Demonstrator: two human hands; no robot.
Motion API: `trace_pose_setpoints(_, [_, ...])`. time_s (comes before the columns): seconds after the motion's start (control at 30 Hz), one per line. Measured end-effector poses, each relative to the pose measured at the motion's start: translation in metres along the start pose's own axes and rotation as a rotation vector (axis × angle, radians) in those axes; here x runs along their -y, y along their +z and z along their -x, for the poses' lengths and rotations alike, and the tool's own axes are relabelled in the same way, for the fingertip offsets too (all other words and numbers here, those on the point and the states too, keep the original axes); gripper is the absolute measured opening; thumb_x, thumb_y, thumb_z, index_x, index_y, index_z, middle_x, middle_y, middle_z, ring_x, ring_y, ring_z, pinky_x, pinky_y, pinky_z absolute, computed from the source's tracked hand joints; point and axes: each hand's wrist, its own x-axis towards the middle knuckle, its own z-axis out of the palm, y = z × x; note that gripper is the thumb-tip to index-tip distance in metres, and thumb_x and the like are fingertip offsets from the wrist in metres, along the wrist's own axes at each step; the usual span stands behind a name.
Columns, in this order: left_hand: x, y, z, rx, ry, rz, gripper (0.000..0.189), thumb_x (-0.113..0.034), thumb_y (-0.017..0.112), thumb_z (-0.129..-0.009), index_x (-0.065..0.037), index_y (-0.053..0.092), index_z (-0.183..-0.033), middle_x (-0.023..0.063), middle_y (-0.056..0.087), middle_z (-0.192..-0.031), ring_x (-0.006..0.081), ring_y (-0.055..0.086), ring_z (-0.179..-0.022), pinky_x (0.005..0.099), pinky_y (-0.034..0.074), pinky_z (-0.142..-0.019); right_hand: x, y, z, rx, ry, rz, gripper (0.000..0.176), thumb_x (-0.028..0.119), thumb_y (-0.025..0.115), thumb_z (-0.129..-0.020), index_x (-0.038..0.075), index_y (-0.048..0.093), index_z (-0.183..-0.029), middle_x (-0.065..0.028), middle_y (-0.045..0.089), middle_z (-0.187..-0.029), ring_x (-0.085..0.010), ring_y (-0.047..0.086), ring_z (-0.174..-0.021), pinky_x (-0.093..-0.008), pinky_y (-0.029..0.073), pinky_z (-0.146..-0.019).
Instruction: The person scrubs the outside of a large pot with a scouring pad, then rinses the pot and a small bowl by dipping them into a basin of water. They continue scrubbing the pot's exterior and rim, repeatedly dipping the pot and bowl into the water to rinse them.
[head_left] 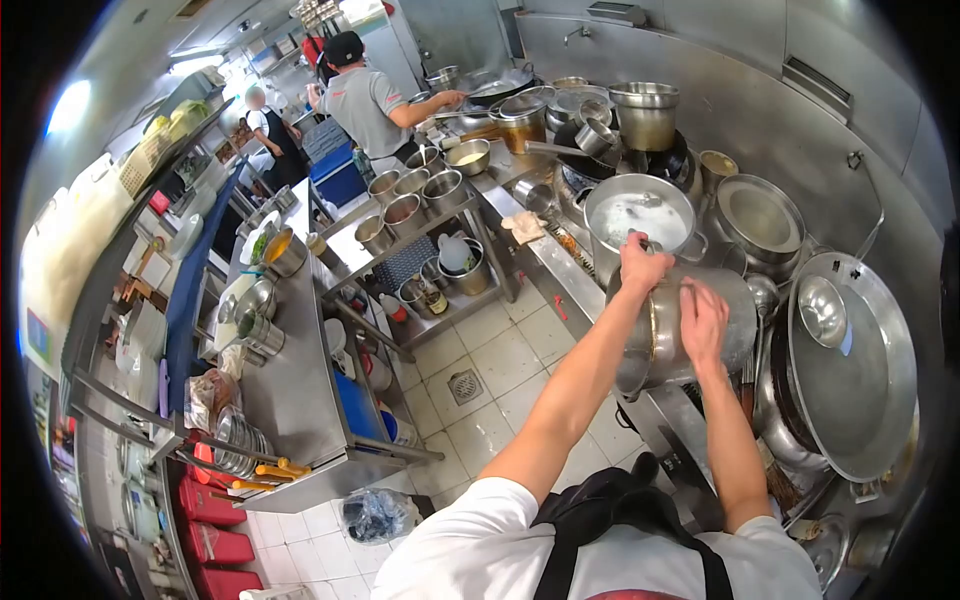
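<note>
A large dented metal stockpot (pixel 712 330) lies on its side right in front of me, at the edge of the range. My left hand (pixel 646 264) is closed at the top of it, with the fingers curled round what looks like its handle. My right hand (pixel 704 318) rests on the pot's curved side, fingers stretched out and holding nothing. Just beyond my left hand stands a two-handled pot (pixel 600 222) with cloudy, whitish liquid in it. The underside of the stockpot is hidden.
A wide wok (pixel 865 410) with a ladle (pixel 822 310) leans at the right. Several pots crowd the range, including a tall one (pixel 645 118). A co-worker in a grey shirt (pixel 362 112) reaches over the far burners. To the left are a steel counter (pixel 290 410) and tiled floor (pixel 480 415).
</note>
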Motion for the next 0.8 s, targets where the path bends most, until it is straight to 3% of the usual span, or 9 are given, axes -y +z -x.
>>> trace_pose_setpoints(0.07, [-0.001,0.004,-0.001,-0.008,0.007,-0.021,0.081,-0.022,0.085,-0.059,-0.006,0.055,-0.133,0.0203,0.056,-0.133,0.0359,0.059,-0.121,0.0418,0.049,-0.103,0.012,0.008,0.011,-0.004,-0.034,0.015,0.022,0.019,0.061,-0.1,0.006,0.072,-0.113,-0.0102,0.071,-0.122,-0.0288,0.062,-0.121,-0.0473,0.038,-0.107])
trace_pose_setpoints(0.17, [0.007,0.003,-0.013,-0.121,0.16,-0.04,0.075,-0.016,0.084,-0.058,0.002,0.059,-0.126,0.023,0.072,-0.106,0.0297,0.07,-0.096,0.0372,0.056,-0.086,0.038,0.016,0.055,0.014,-0.107,-0.08,0.023,0.018,0.061,-0.1,0.007,0.071,-0.118,-0.0082,0.069,-0.129,-0.0287,0.059,-0.13,-0.0484,0.031,-0.117])
trace_pose_setpoints(0.23, [0.013,-0.002,-0.007,-0.078,0.15,0.015,0.077,-0.016,0.084,-0.057,0.002,0.058,-0.128,0.023,0.072,-0.108,0.0303,0.07,-0.097,0.0378,0.055,-0.087,0.014,-0.001,0.058,0.041,-0.234,0.01,0.025,0.018,0.059,-0.101,0.007,0.07,-0.121,-0.0085,0.069,-0.13,-0.0301,0.059,-0.129,-0.0488,0.032,-0.116])
trace_pose_setpoints(0.37, [-0.019,-0.001,0.02,-0.119,0.037,-0.062,0.078,-0.016,0.083,-0.057,-0.001,0.058,-0.129,0.0246,0.062,-0.126,0.035,0.063,-0.115,0.04,0.054,-0.095,-0.049,-0.009,-0.003,-0.067,0.08,0.089,0.027,0.02,0.058,-0.102,0.007,0.068,-0.123,-0.0094,0.068,-0.13,-0.0313,0.059,-0.128,-0.0496,0.032,-0.116])
trace_pose_setpoints(0.43, [-0.025,-0.003,0.017,-0.027,-0.015,-0.104,0.08,-0.023,0.081,-0.064,-0.01,0.051,-0.138,0.0168,0.051,-0.136,0.0372,0.061,-0.118,0.0429,0.052,-0.099,-0.051,0.002,-0.004,-0.128,0.19,0.214,0.027,0.021,0.058,-0.102,0.007,0.066,-0.123,-0.0098,0.068,-0.131,-0.0316,0.059,-0.128,-0.0499,0.032,-0.116])
trace_pose_setpoints(0.5, [-0.018,0.0,0.012,-0.027,-0.004,-0.107,0.08,-0.023,0.08,-0.065,-0.01,0.051,-0.137,0.0165,0.051,-0.137,0.0369,0.059,-0.122,0.0426,0.051,-0.101,0.02,0.012,0.029,-0.038,0.006,-0.01,0.029,0.021,0.057,-0.102,0.007,0.065,-0.126,-0.0096,0.067,-0.134,-0.0313,0.058,-0.13,-0.0501,0.031,-0.116])
trace_pose_setpoints(0.63, [0.014,0.002,-0.003,0.032,0.018,0.0,0.08,-0.022,0.08,-0.064,-0.01,0.05,-0.138,0.0173,0.05,-0.137,0.0368,0.058,-0.125,0.0426,0.05,-0.103,0.011,-0.01,0.054,-0.005,-0.157,-0.017,0.029,0.017,0.058,-0.1,0.008,0.064,-0.127,-0.0122,0.067,-0.128,-0.0343,0.058,-0.127,-0.0505,0.037,-0.11])
trace_pose_setpoints(0.73, [-0.012,0.001,0.01,-0.042,0.007,-0.076,0.081,-0.022,0.083,-0.063,-0.009,0.051,-0.137,0.0168,0.051,-0.138,0.0365,0.057,-0.125,0.0435,0.049,-0.105,-0.097,-0.032,0.009,-0.086,0.183,0.14,0.034,0.017,0.057,-0.101,0.006,0.061,-0.133,-0.0141,0.066,-0.13,-0.035,0.058,-0.125,-0.0477,0.039,-0.107])
trace_pose_setpoints(0.8, [-0.014,0.005,0.016,-0.038,-0.01,-0.086,0.081,-0.023,0.083,-0.063,-0.009,0.052,-0.137,0.0166,0.051,-0.138,0.0365,0.057,-0.125,0.0437,0.049,-0.105,-0.086,-0.022,0.017,-0.113,0.187,0.179,0.033,0.017,0.056,-0.102,0.006,0.062,-0.133,-0.0134,0.065,-0.132,-0.034,0.057,-0.127,-0.0483,0.038,-0.109])
